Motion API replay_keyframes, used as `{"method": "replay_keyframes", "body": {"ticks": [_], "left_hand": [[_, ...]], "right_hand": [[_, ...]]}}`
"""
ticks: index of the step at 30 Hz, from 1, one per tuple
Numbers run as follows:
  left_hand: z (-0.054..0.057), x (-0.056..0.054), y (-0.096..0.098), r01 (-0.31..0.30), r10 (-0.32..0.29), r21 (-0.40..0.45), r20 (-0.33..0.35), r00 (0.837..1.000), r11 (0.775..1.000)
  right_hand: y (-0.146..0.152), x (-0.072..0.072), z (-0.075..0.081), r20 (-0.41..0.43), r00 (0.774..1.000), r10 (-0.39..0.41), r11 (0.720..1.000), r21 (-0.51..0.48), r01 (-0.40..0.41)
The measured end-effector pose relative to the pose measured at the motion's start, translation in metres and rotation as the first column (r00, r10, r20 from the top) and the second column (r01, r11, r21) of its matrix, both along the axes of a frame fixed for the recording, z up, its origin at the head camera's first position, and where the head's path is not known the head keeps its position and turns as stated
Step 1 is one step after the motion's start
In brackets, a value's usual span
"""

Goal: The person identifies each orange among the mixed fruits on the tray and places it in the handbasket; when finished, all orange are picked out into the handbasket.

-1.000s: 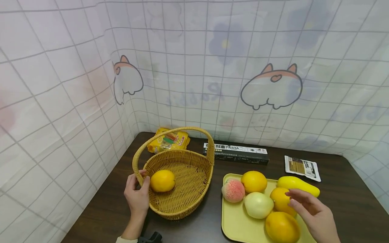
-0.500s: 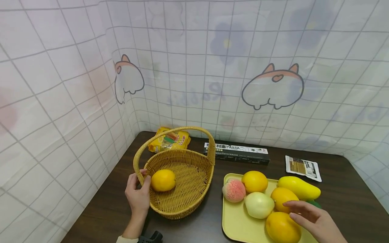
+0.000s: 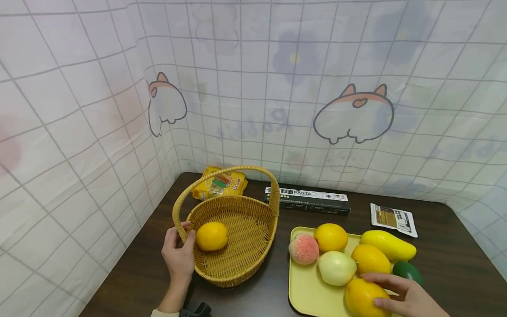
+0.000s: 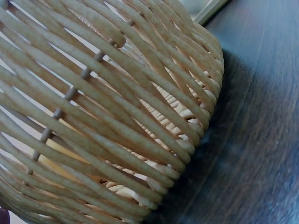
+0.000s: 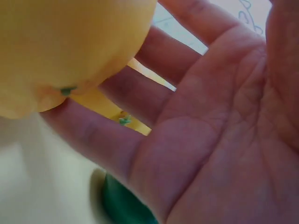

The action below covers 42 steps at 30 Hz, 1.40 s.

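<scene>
My left hand [image 3: 180,253] grips the side of a wicker basket [image 3: 245,255] at the foot of its arched handle, thumb on the near side. A lemon-shaped yellow fruit [image 3: 212,236] lies inside, by that hand. The left wrist view is filled by the basket's woven wall [image 4: 107,107]. My right hand [image 3: 404,293] is around a large rounded yellow fruit [image 3: 365,299] at the front of a yellow tray [image 3: 306,290], fingers over its far side and thumb on its right. In the right wrist view, the fingertips pass behind this fruit [image 5: 70,42], near its small green stem.
Also on the tray are a pink peach [image 3: 303,249], a pale green round fruit [image 3: 337,268], yellow fruits [image 3: 331,237] and a yellow mango [image 3: 388,245]. A dark green fruit [image 3: 408,272] lies at its right. Behind stand a pasta box [image 3: 309,201], a white pouch [image 3: 393,219] and a yellow packet [image 3: 222,184].
My right hand has moved down and toward me, from over the middle yellow fruit to the large front one, uncovering the dark green fruit. My left hand stays on the basket.
</scene>
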State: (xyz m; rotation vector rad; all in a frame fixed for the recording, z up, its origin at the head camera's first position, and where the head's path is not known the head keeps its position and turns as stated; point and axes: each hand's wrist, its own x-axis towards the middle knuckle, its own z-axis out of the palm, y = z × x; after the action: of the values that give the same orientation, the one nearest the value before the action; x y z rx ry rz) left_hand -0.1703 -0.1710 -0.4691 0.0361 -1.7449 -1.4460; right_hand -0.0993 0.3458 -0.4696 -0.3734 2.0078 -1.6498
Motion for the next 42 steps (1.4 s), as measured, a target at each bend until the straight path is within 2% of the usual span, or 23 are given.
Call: {"method": "replay_keyframes", "body": {"ticks": [4, 7, 12, 14, 17, 21, 24, 26, 30, 33, 35, 38, 42], "left_hand": [[0.001, -0.001, 0.001, -0.005, 0.005, -0.008, 0.000, 1.000, 1.000], [0.003, -0.002, 0.003, -0.002, 0.002, -0.008, 0.004, 1.000, 1.000], [0.005, -0.002, 0.004, 0.002, -0.002, 0.000, 0.006, 1.000, 1.000], [0.005, -0.002, 0.003, -0.001, 0.001, -0.003, 0.001, 1.000, 1.000], [0.005, -0.002, 0.003, -0.004, 0.004, -0.008, -0.008, 1.000, 1.000], [0.004, -0.002, 0.002, 0.000, 0.000, -0.013, -0.011, 1.000, 1.000], [0.004, -0.002, 0.002, 0.000, 0.000, -0.018, -0.009, 1.000, 1.000], [0.004, -0.003, 0.002, -0.005, 0.005, -0.019, -0.008, 1.000, 1.000], [0.003, -0.003, 0.003, -0.011, 0.010, -0.013, -0.006, 1.000, 1.000], [0.003, -0.003, 0.003, -0.010, 0.010, -0.009, -0.010, 1.000, 1.000], [0.002, -0.003, 0.003, -0.010, 0.010, -0.005, -0.012, 1.000, 1.000], [0.001, -0.002, 0.003, -0.011, 0.011, 0.002, -0.011, 1.000, 1.000], [0.000, 0.000, 0.002, -0.011, 0.011, 0.015, 0.002, 1.000, 1.000]], "right_hand": [[0.002, -0.002, -0.003, 0.083, 0.992, 0.095, 0.993, -0.081, -0.088], [0.004, -0.003, -0.005, 0.114, 0.984, 0.134, 0.988, -0.093, -0.124], [0.002, -0.003, -0.007, 0.146, 0.982, 0.119, 0.993, -0.017, -0.118], [0.001, -0.003, -0.007, 0.123, 0.985, 0.124, 0.991, 0.041, -0.129], [-0.001, -0.004, -0.008, 0.022, 0.986, 0.166, 0.979, 0.113, -0.168], [-0.002, -0.004, -0.010, -0.079, 0.978, 0.191, 0.972, 0.153, -0.178], [-0.002, -0.004, -0.011, -0.100, 0.981, 0.168, 0.972, 0.186, -0.147], [-0.002, -0.004, -0.011, -0.071, 0.988, 0.137, 0.975, 0.186, -0.122], [0.002, -0.005, -0.010, 0.028, 0.995, 0.100, 0.993, 0.062, -0.101], [0.005, -0.006, -0.008, 0.078, 0.992, 0.099, 0.994, -0.047, -0.096], [0.004, -0.006, -0.006, 0.070, 0.994, 0.085, 0.994, -0.076, -0.079], [0.001, -0.006, -0.004, 0.011, 0.999, 0.034, 0.996, -0.084, -0.033], [-0.010, -0.006, -0.001, -0.069, 0.997, -0.034, 0.999, -0.042, 0.031]]}}
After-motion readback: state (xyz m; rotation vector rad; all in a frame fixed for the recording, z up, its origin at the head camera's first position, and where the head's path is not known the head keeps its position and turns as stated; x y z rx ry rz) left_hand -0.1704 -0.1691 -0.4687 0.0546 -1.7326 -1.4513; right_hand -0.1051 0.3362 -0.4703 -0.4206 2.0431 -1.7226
